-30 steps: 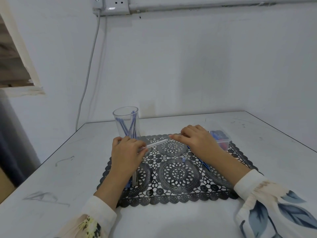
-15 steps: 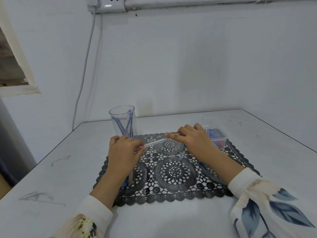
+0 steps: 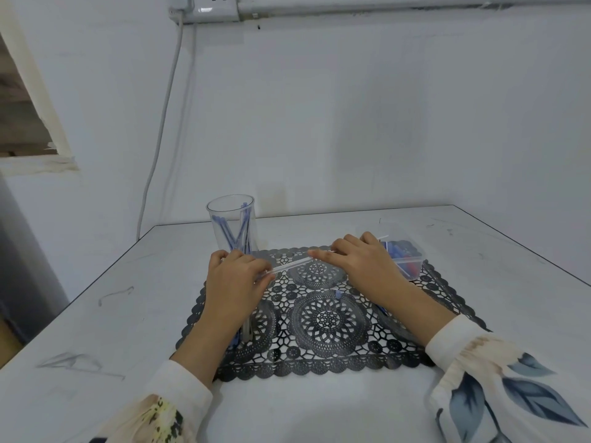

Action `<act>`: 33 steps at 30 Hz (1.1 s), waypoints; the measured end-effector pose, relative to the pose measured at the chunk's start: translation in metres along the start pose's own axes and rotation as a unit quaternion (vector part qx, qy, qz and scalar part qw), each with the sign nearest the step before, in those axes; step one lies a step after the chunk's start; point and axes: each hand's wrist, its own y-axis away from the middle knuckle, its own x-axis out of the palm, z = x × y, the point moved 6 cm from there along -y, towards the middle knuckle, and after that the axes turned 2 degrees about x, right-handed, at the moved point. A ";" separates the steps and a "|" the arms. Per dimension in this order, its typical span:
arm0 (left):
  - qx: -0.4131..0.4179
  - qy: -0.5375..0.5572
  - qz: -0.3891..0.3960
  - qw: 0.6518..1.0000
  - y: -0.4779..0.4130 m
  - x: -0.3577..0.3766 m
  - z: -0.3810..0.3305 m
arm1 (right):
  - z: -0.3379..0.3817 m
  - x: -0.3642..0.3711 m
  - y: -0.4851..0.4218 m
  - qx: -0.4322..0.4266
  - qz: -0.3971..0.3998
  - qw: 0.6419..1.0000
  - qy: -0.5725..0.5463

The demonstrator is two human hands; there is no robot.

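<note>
A thin clear pen barrel (image 3: 291, 264) spans the gap between both hands above a black lace placemat (image 3: 323, 321). My left hand (image 3: 236, 282) holds its near end, fingers curled. My right hand (image 3: 358, 260) pinches the far end, with a thin white refill tip poking out past the fingers. A clear plastic cup (image 3: 232, 223) with several blue pens stands just behind my left hand. A small blue cap (image 3: 337, 294) lies on the mat. More pens (image 3: 247, 330) lie under my left wrist.
A clear plastic box (image 3: 403, 257) with blue and red pen parts sits on the mat's far right corner, behind my right hand. The white table (image 3: 112, 330) meets a white wall. A grey cable (image 3: 160, 135) hangs from a wall socket (image 3: 208, 8).
Both hands keep the same hold on the clear barrel. The view has shifted slightly; nothing else has visibly moved.
</note>
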 end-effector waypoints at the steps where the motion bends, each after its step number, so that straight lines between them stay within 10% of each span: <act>1: 0.001 0.001 0.000 1.000 0.000 0.000 0.000 | 0.000 0.000 0.000 0.001 -0.003 1.000 -0.004; 18: 0.042 0.000 -0.019 0.999 -0.001 -0.008 -0.012 | -0.014 -0.010 0.004 0.158 -0.091 0.983 0.025; 33: 0.046 0.010 -0.016 0.999 -0.001 -0.007 -0.014 | -0.004 -0.011 0.002 0.116 -0.099 0.983 -0.098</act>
